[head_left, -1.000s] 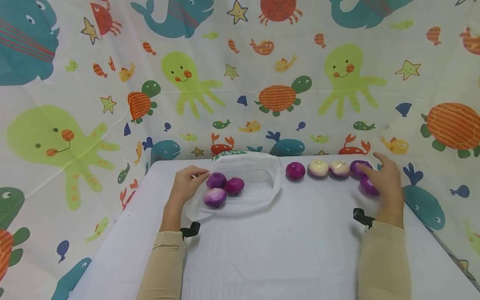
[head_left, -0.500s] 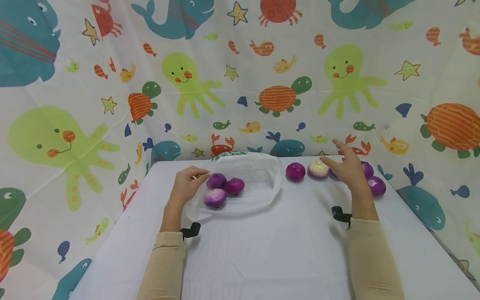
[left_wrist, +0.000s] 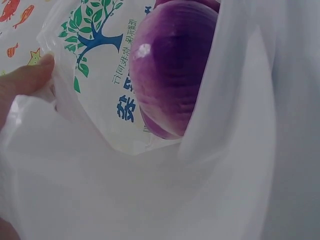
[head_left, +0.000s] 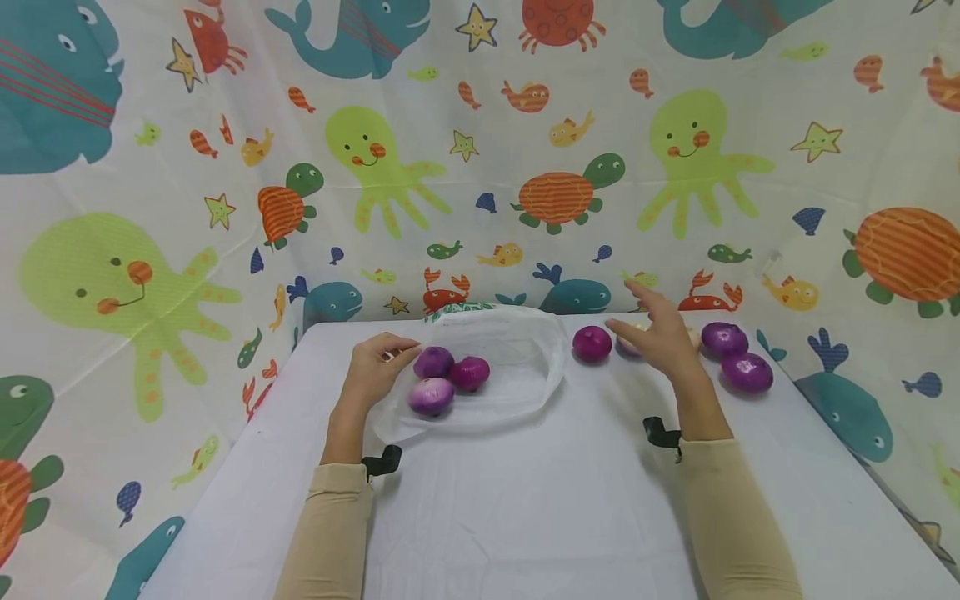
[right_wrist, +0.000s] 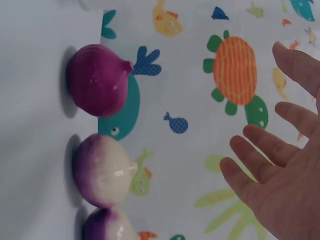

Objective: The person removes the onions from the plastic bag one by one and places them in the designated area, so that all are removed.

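In the head view, right of the plastic bag (head_left: 557, 367), the right hand (head_left: 660, 337) hides much of two pale onions (head_left: 628, 347), and both sleeves (head_left: 326, 533) run off the bottom edge, below the bag. In the left wrist view, a purple onion (left_wrist: 172, 70) inside the bag covers some printed lettering (left_wrist: 126, 107); what shows behind it, cut by the top edge, is probably another onion. Left of the bag's opening, the left hand (left_wrist: 30, 77) is mostly cropped.

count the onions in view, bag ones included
8: three onions inside the bag, one magenta onion right of it, two pale onions partly behind the right hand, two purple onions at the far right. More may be hidden.
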The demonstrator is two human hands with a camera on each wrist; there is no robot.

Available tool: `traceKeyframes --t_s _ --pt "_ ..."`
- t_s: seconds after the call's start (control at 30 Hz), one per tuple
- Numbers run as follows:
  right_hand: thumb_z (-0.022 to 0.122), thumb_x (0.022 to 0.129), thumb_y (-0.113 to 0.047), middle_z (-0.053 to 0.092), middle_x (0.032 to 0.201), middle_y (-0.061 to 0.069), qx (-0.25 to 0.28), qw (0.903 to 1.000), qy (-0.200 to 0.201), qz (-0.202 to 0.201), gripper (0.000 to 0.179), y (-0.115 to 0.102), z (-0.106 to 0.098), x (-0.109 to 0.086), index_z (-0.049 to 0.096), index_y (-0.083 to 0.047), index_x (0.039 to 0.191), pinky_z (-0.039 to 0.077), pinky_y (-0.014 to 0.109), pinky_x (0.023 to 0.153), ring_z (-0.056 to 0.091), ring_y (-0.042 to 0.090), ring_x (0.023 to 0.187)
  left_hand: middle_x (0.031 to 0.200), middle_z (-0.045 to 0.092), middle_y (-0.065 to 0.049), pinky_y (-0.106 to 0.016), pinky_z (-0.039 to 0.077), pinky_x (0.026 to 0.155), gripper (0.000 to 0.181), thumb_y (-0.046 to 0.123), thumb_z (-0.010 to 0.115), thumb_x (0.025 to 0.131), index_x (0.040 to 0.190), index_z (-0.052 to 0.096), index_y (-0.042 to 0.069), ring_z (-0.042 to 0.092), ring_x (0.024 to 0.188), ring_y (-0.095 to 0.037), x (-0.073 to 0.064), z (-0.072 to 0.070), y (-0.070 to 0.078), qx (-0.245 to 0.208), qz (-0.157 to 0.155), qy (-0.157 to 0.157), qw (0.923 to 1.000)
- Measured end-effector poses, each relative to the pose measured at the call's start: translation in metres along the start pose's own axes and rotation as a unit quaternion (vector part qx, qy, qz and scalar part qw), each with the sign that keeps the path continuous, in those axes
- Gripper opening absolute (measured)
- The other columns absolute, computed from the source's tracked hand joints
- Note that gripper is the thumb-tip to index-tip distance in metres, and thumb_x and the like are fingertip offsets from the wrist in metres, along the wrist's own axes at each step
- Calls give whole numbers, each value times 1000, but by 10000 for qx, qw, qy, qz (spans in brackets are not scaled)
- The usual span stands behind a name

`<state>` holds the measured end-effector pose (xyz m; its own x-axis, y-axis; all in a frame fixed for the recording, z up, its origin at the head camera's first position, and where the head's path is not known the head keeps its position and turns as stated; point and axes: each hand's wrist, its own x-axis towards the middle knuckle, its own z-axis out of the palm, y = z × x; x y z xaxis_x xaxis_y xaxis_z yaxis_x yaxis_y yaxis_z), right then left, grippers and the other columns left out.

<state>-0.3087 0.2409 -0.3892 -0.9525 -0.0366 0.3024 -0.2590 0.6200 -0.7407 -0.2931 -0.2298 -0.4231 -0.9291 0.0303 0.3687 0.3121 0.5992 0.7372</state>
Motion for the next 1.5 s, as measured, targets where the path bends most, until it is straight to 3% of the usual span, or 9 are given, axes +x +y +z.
traceKeyframes --t_s 0.23,0.43,0.67,1.0,1.5 --pt "74 96 -42 39 164 18 -50 9997 -194 -120 81 -13 16 -2 32 -27 164 39 72 110 39 45 147 104 77 -2 -37 54 89 16 23 76 97 110 81 16 64 96 -21 0 0 0 18 45 16 10000" --pt "74 97 -41 35 168 15 -124 9984 -386 -396 79 -21 28 -1 35 -22 163 33 68 117 32 42 154 107 77 -1 -35 54 90 18 26 75 98 112 80 18 64 98 -20 0 0 0 28 3 13 10000" --pt "74 96 -42 33 169 13 -274 9975 -497 -411 78 -27 39 -2 37 -25 162 30 71 117 26 41 157 105 77 -1 -39 54 90 16 24 75 98 111 81 17 64 97 -21 1 0 -2 21 97 36 9999" --pt "77 95 -36 41 165 13 -195 9934 -537 -992 74 -34 50 -5 43 -19 159 31 67 119 31 39 155 106 77 -2 -36 54 90 17 24 75 98 112 80 17 65 98 -20 0 0 -1 116 66 53 9999" --pt "75 96 -36 45 162 8 -34 9885 -810 -1274 69 -44 72 -10 46 -23 157 42 62 114 42 34 150 103 78 -2 -37 54 88 15 22 75 97 110 81 16 65 95 -20 1 0 -3 33 226 65 9997"
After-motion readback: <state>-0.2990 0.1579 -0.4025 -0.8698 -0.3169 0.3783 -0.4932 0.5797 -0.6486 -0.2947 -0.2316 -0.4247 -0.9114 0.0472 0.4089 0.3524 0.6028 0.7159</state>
